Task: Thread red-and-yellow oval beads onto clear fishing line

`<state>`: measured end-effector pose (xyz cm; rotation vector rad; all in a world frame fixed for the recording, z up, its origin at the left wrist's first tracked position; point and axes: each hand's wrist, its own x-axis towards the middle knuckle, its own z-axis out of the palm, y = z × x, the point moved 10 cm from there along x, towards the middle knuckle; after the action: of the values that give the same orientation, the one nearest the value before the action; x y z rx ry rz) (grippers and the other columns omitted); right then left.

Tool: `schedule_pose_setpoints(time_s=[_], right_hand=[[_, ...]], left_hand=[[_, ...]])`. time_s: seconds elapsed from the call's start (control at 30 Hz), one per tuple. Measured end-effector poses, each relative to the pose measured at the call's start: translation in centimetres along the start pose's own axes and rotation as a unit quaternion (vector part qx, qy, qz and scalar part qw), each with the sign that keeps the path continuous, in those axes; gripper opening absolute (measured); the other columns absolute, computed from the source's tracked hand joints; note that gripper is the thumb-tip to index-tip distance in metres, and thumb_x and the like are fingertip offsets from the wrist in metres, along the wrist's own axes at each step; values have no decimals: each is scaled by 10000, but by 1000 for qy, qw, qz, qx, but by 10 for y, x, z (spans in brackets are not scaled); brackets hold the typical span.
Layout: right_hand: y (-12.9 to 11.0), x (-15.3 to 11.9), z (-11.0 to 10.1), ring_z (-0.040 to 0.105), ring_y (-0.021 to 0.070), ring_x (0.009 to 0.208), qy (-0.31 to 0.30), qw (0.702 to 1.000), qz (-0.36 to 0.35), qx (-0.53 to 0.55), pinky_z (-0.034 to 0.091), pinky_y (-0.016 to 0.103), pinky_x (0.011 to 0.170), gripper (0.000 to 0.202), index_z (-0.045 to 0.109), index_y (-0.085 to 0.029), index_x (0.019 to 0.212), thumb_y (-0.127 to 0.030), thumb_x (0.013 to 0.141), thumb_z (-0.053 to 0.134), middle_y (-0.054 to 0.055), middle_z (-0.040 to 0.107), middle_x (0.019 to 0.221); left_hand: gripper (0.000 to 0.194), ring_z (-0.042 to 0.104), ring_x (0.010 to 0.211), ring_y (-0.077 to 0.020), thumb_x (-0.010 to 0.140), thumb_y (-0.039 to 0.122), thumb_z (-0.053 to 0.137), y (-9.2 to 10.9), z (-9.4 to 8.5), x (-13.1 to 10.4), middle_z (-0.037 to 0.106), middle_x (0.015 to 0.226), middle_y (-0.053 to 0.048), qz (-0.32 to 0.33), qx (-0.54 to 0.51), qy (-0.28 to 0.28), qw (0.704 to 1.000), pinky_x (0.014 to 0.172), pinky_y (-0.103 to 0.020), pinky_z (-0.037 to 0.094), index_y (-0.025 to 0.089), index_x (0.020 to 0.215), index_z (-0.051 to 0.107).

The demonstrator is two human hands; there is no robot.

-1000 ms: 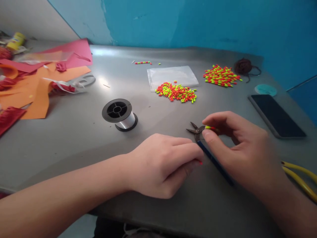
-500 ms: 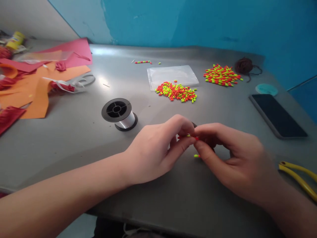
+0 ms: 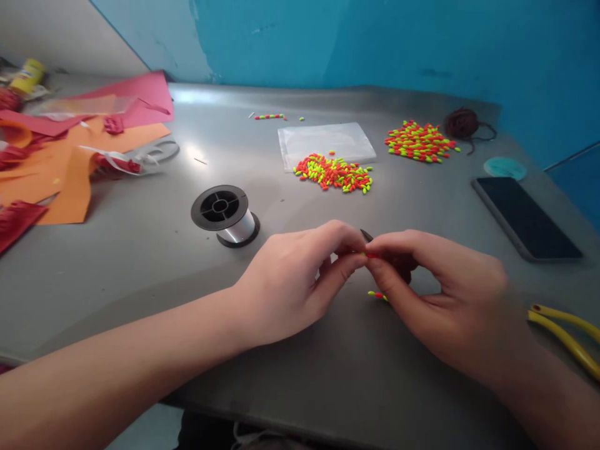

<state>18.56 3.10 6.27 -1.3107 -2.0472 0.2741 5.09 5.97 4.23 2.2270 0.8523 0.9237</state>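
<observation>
My left hand (image 3: 300, 281) is closed in a pinch, thumb against fingertips, on small beads (image 3: 372, 255), a yellow-green one and a red one. At the same spot my right hand (image 3: 440, 300) pinches them from the other side, its fingertips touching those of the left. Below the right thumb, a short row of yellow-green and red beads (image 3: 378, 295) shows, partly hidden by the thumb. Behind the right index finger pokes out a dark pointed tip (image 3: 366, 235) of something I cannot make out. Any thread between the beads is too fine to see.
A spool of clear line (image 3: 239, 228) stands left of my hands. Beyond lie two bead piles (image 3: 334, 173) (image 3: 419, 142), a plastic bag (image 3: 323, 140) and a bead row (image 3: 269, 117). Rightward are a phone (image 3: 527, 219) and yellow-handled tool (image 3: 567, 331); leftward, orange sheets (image 3: 70, 194).
The fingertips have closed further over the beads between them. More of the bead row below the right thumb shows, and the dark tip sticks out more.
</observation>
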Motion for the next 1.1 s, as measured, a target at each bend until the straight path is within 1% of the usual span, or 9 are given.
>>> schedule_pose_setpoints(time_s=[0.13, 0.27, 0.4, 0.53, 0.6, 0.73, 0.87, 1.1], right_hand=[[0, 0, -1, 713, 151, 707, 3, 1000, 3, -7, 588, 304, 702, 135, 692, -282, 1067, -162, 1006, 684, -30, 772, 887], [-1, 1, -1, 725, 168, 743, 6, 1000, 2, -11, 594, 322, 763, 124, 694, -276, 1065, -167, 1009, 672, -17, 774, 889], [1, 0, -4, 749, 195, 831, 18, 999, 2, -32, 595, 343, 836, 120, 709, -257, 1061, -158, 1004, 672, 14, 795, 942], [3, -1, -7, 753, 196, 847, 38, 998, -4, -47, 594, 331, 830, 123, 724, -239, 1065, -148, 991, 687, 22, 804, 956], [3, -1, -8, 754, 189, 843, 44, 998, -10, -47, 591, 318, 823, 120, 733, -232, 1064, -148, 984, 699, 19, 805, 952], [4, 1, -9, 755, 186, 874, 51, 997, -14, -52, 578, 302, 827, 115, 744, -216, 1052, -138, 982, 697, 28, 809, 970], [6, 2, -8, 754, 188, 899, 49, 997, -9, -59, 568, 302, 831, 110, 747, -214, 1048, -141, 984, 696, 32, 810, 980], [8, 1, -11, 745, 231, 918, 58, 996, -7, -65, 570, 364, 845, 111, 729, -231, 1048, -150, 980, 694, 48, 800, 993]], left_hand=[[68, 623, 685, -71, 1076, 176, 593, 5, 1, 2, 748, 891, 28, 22, 6, -15, 1000, 632, -200, 467, 181, 1081, 660], [108, 633, 727, -82, 1069, 136, 544, 7, 4, 4, 721, 879, 12, 35, -32, -43, 998, 655, -194, 474, 160, 1078, 649], [129, 644, 739, -108, 1029, 94, 532, 12, 12, 2, 712, 879, 4, 55, -66, -92, 992, 662, -217, 478, 183, 1054, 621], [173, 636, 716, -139, 962, 45, 526, 19, 23, -3, 676, 827, 5, 88, -69, -147, 983, 645, -256, 458, 203, 1010, 581], [182, 645, 729, -147, 963, 38, 513, 23, 26, -5, 683, 834, 0, 100, -73, -166, 978, 664, -265, 468, 203, 1010, 571], [184, 668, 773, -151, 982, 49, 510, 23, 32, -7, 732, 905, -12, 90, -85, -207, 971, 691, -266, 488, 215, 1032, 571], [213, 658, 778, -155, 933, 28, 546, 23, 40, -12, 737, 934, -10, 81, -80, -249, 962, 671, -280, 472, 220, 1022, 578], [155, 607, 740, -154, 958, 65, 549, 23, 42, -13, 692, 867, 3, 85, -66, -265, 958, 640, -307, 437, 213, 978, 587]])
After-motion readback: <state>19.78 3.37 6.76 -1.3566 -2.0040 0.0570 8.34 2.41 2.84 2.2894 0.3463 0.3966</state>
